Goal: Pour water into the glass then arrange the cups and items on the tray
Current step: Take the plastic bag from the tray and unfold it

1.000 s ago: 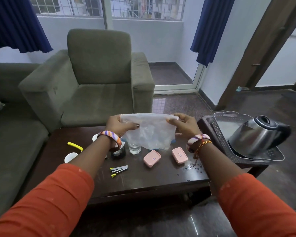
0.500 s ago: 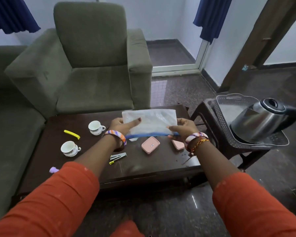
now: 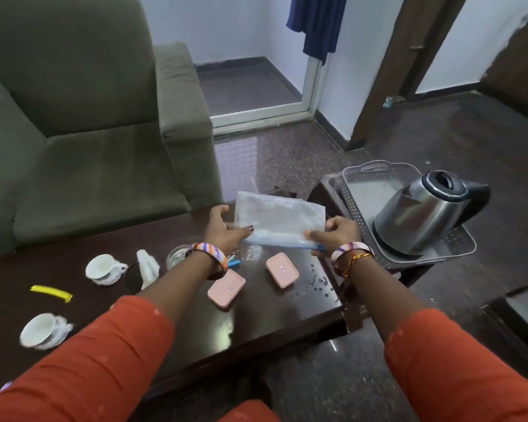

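Both hands, left (image 3: 224, 231) and right (image 3: 333, 236), pinch the zip bag (image 3: 279, 220) by its blue seal; keep it level, carrying it right toward the tray (image 3: 352, 190).

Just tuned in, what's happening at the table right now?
A person holds a clear zip bag over the dark coffee table, the left hand and right hand each gripping one end near its blue seal. On the table lie two white cups, a glass, two pink boxes and a yellow clip. The steel kettle stands on the grey tray on the side stand; nothing else is on the tray yet.
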### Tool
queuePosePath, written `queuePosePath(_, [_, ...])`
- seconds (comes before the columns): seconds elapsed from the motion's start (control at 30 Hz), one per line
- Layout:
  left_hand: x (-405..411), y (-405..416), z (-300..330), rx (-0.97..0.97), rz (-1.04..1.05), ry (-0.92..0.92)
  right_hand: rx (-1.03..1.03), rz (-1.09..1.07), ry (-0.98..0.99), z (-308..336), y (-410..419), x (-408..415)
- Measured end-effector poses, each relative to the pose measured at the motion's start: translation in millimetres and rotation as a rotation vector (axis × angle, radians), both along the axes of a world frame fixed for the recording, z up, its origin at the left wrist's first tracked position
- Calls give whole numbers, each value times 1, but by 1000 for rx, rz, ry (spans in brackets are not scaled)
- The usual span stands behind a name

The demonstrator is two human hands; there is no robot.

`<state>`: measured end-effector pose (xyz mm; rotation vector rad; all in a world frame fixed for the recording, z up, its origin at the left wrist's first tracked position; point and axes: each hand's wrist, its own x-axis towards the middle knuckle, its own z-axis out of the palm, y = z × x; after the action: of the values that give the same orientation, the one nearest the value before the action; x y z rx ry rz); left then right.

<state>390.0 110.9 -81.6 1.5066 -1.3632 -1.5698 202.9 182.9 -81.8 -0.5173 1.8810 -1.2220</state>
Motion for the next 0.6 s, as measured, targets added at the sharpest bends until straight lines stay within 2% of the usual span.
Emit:
queuePosePath(0.13, [-44, -37, -13, -121, -88, -99, 70, -13, 50, -11, -30, -40])
queuePosePath(0.33, [-83, -74, -44, -98, -137, -179, 193, -112, 93, -42, -60, -70])
queuePosePath(0.5, [-89, -99, -75, -55, -186, -204, 184, -239, -144, -75, -85, -66])
queuePosePath(0.6, [-86, -108, -99, -19, -110, -284, 148, -356, -294, -96, -105, -56])
